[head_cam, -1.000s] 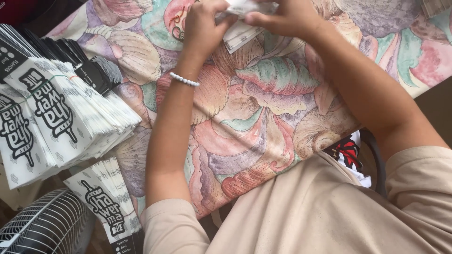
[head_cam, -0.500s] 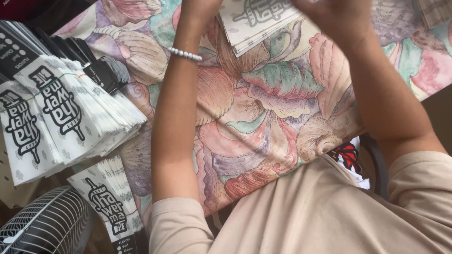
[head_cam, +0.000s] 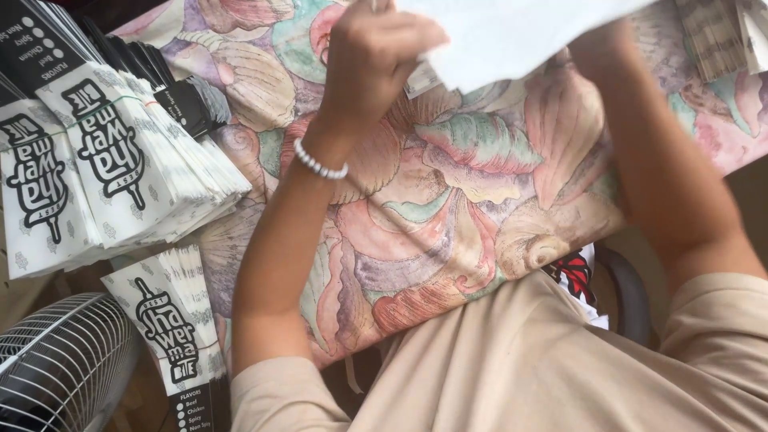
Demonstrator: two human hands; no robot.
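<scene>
My left hand (head_cam: 380, 56), with a white bead bracelet on the wrist, is closed on the left edge of a white paper sheet (head_cam: 512, 36) lifted above the table. My right hand is hidden behind that sheet; only its forearm (head_cam: 656, 160) shows, reaching up under the paper. The sheet's blank white side faces me. Below it lies a cloth with a shell pattern (head_cam: 448, 216) covering the table.
Stacks of white paper bags with black lettering (head_cam: 104, 168) are fanned out at the left. Another bundle of them (head_cam: 172, 328) lies lower left beside a white fan grille (head_cam: 56, 368). Brownish paper stacks (head_cam: 712, 36) sit top right.
Both hands have risen toward the camera with the paper, which now shows its blank side and covers my right hand. The view has shifted slightly.
</scene>
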